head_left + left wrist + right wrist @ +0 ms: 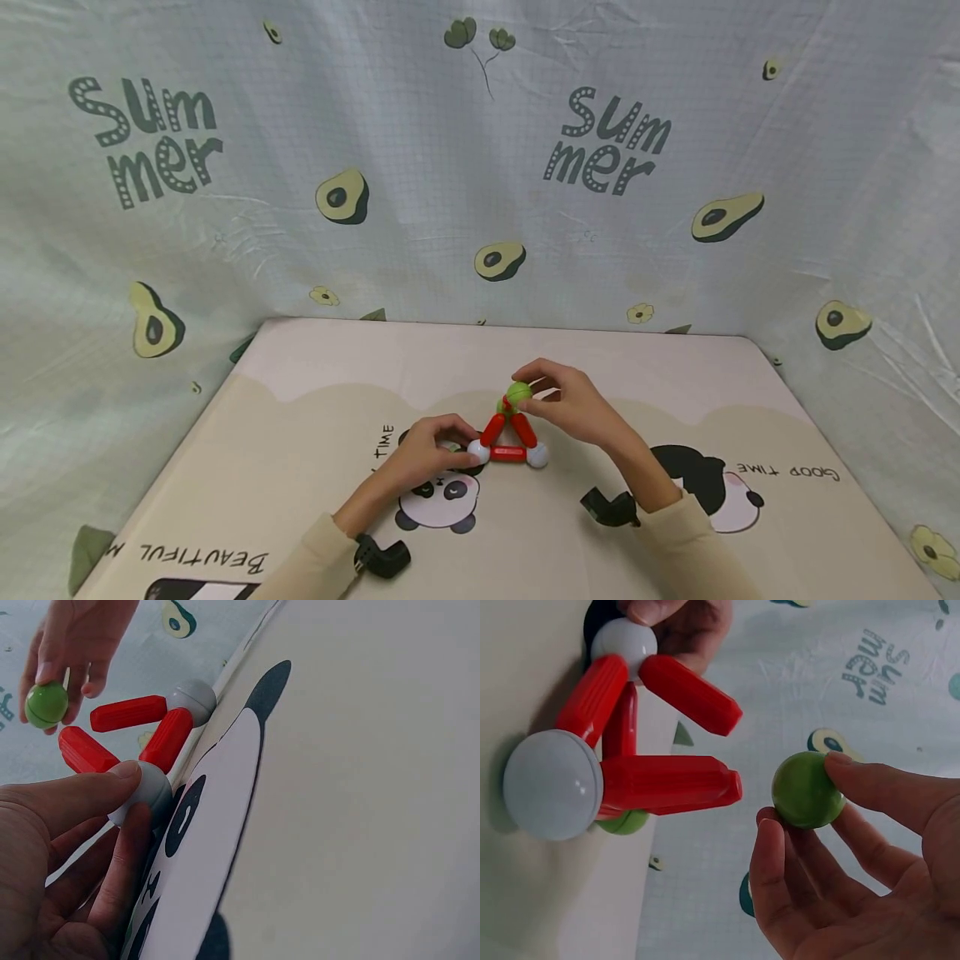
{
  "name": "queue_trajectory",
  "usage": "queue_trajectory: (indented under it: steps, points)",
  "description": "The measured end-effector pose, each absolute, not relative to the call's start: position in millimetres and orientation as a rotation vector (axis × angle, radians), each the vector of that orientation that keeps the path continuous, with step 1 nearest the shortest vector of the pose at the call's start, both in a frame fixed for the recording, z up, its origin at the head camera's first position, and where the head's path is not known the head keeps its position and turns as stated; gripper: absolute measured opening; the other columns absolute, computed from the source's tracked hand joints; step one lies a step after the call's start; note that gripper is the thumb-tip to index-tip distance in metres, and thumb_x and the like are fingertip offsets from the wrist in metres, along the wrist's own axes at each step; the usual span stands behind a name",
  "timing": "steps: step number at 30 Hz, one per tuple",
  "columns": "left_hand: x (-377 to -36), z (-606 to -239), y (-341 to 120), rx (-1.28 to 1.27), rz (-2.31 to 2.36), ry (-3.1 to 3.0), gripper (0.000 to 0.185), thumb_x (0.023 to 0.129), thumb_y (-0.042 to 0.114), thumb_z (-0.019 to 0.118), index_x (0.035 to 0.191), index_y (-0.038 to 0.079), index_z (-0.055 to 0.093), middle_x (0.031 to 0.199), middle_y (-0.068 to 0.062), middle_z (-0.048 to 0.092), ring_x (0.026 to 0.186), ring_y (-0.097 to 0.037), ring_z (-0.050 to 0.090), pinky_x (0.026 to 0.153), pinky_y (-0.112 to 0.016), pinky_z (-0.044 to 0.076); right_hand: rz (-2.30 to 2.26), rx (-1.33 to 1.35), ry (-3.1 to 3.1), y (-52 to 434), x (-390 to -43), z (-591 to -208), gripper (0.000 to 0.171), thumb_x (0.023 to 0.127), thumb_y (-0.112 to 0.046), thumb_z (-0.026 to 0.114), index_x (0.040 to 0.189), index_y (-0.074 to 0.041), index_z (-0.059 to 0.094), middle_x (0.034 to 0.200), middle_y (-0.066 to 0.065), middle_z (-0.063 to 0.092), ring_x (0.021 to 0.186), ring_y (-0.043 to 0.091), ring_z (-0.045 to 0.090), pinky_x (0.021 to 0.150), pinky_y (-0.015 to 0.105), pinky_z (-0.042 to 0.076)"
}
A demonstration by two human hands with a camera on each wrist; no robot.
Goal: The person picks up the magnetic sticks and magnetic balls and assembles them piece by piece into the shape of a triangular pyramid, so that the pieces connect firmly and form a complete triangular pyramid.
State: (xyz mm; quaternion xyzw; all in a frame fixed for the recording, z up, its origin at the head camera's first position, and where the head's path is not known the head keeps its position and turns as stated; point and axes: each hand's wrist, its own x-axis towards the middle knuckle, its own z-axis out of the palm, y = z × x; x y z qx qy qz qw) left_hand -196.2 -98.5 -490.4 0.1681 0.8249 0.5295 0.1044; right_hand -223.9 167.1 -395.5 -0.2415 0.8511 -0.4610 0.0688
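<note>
A small construction of red rods (pixel 508 453) and balls stands on the table in front of me. My left hand (pixel 431 450) pinches the white ball (pixel 154 791) at its left corner between thumb and fingers. Another white ball (pixel 553 784) forms the right corner, touched by no hand. Low at the back sits a green ball (pixel 624 823), partly hidden behind rods. Above the construction, my right hand (pixel 570 404) holds a second green ball (pixel 806 790) with thumb and fingertips. In the right wrist view, a gap separates this ball from the raised rod ends.
The tabletop (pixel 322 492) carries a cover printed with pandas and lettering. Behind it hangs a pale curtain (pixel 420 125) with avocado prints. A black wrist mount (pixel 382 557) sits at the left sleeve, and another black mount (pixel 609 507) at the right.
</note>
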Motion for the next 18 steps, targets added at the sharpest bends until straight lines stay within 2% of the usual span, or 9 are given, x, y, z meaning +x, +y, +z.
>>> queue_trajectory:
  steps: [6, 18]
  points:
    - [-196, -489, -99, 0.494, 1.568, 2.436, 0.022, 0.088, 0.025, 0.082, 0.108, 0.02, 0.075, 0.103, 0.002, 0.076, 0.098, -0.015, 0.068, 0.085, -0.026, 0.052, -1.354, -0.761, 2.572, 163, -224, -400, 0.029, 0.095, -0.011, 0.073, 0.123, -0.008, 0.068, 0.119, 0.007, 0.071, 0.112, 0.026, 0.069, 0.091, 0.033, 0.058]
    - [-196, -489, -99, 0.5, 1.568, 2.429, 0.022, 0.088, 0.025, 0.081, 0.109, 0.02, 0.075, 0.103, 0.002, 0.076, 0.099, -0.015, 0.068, 0.086, -0.027, 0.051, -1.326, -0.736, 2.635, 160, -224, -406, 0.026, 0.094, -0.011, 0.073, 0.121, -0.011, 0.069, 0.116, 0.005, 0.072, 0.109, 0.025, 0.069, 0.09, 0.037, 0.059]
